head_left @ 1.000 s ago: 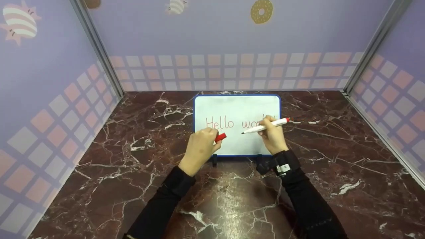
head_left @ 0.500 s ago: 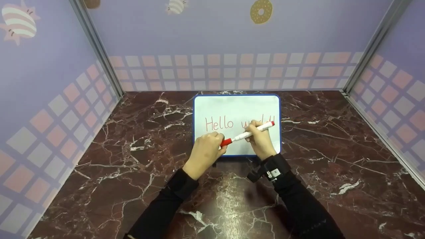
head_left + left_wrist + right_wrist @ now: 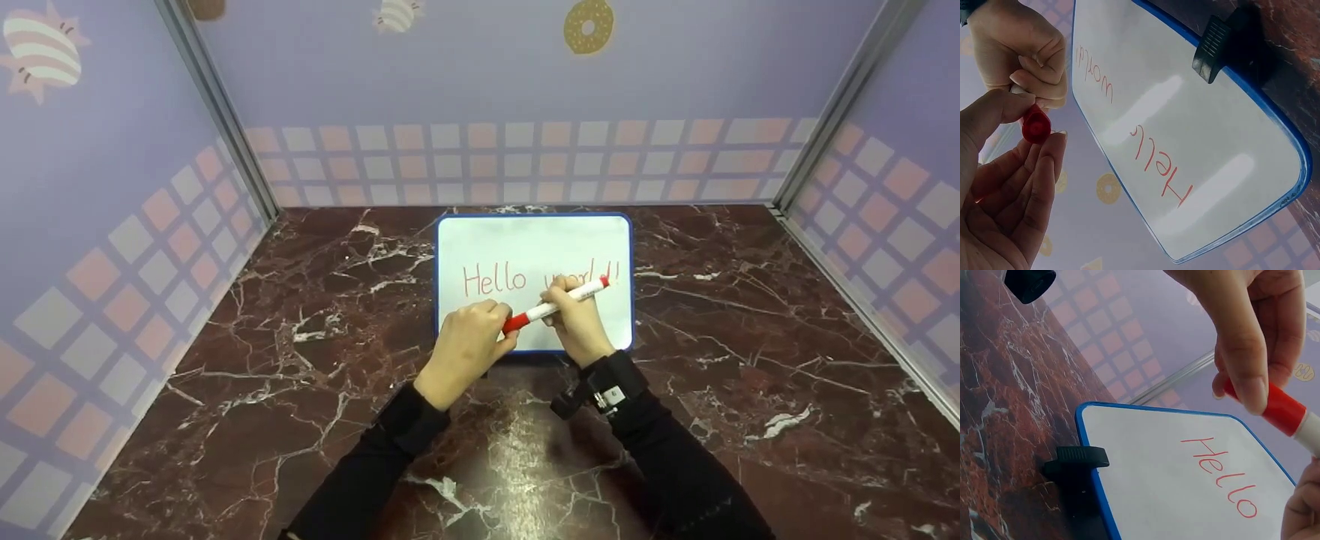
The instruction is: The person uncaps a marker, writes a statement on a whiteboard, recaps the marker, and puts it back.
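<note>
My left hand (image 3: 466,346) pinches the red cap (image 3: 516,323) between thumb and fingers. In my right hand (image 3: 579,324) is a white whiteboard marker (image 3: 574,297) with a red end, held by its barrel. The cap sits over the marker's tip, and in the right wrist view the red cap (image 3: 1283,409) meets the white barrel (image 3: 1310,433). Behind both hands stands a blue-framed whiteboard (image 3: 487,244) with "Hello world!" handwritten in red. My right hand overlaps part of the second word in the head view.
Black clip feet (image 3: 1214,48) hold the whiteboard's lower edge. It stands on a dark red marbled table (image 3: 300,420). Purple wall panels (image 3: 480,82) with a pink and white checked band enclose the back and sides.
My right hand has moved left and down with the marker, while my left hand has shifted slightly right. The marker's tip, bare and apart before, has gone into the red cap.
</note>
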{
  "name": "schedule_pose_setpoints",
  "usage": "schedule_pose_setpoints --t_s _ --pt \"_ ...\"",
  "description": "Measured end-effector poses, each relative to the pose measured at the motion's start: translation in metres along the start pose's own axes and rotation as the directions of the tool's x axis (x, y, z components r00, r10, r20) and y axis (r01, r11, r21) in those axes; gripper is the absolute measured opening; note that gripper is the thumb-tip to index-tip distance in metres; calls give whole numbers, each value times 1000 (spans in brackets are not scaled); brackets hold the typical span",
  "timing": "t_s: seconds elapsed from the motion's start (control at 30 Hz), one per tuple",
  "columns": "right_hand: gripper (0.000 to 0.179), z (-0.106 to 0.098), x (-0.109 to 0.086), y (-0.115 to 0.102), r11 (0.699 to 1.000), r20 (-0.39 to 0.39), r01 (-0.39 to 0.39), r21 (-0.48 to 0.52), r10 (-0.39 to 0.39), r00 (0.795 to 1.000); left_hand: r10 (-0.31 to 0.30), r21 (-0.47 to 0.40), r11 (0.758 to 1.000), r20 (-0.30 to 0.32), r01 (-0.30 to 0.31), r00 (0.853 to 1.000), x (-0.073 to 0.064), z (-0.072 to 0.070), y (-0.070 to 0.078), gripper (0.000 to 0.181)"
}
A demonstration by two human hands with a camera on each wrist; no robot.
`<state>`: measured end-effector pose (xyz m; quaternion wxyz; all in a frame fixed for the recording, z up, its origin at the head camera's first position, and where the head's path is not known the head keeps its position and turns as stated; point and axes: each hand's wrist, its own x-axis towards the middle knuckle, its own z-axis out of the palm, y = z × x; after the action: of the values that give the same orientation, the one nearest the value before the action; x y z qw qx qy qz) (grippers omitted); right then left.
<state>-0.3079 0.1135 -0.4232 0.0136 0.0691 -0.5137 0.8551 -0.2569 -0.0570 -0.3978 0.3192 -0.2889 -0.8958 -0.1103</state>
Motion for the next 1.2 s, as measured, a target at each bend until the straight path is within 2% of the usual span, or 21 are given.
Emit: schedule_pose_setpoints --t_s 0.23,0.53,0.73,0.9,1.03,1.13,1.2 --pt "39 0 0 0 1000 22 13 6 -13 1000 32 -10 999 -11 -32 999 0 1 -2 16" --pt "39 -4 2 2 993 138 117 0 -116 984 -2 -178 984 13 4 1000 2 0 -7 15" --pt "35 -8 4 3 993 160 109 -39 -102 982 -15 -243 970 49 26 999 2 -2 -9 15" --pt "29 -11 5 -3 994 173 68 -89 -52 984 -16 -262 965 49 28 999 3 -1 -12 15" --pt "16 -14 8 -12 993 176 71 -99 -53 983 -31 -243 969 36 39 999 5 -3 -16 15" --pt "16 -19 11 -21 981 152 130 -146 -107 983 -42 -215 976 15 44 999 4 -3 -20 15" --pt "23 -24 13 -28 953 142 206 -222 -178 974 -43 -202 979 2 43 999 4 -3 -22 15"
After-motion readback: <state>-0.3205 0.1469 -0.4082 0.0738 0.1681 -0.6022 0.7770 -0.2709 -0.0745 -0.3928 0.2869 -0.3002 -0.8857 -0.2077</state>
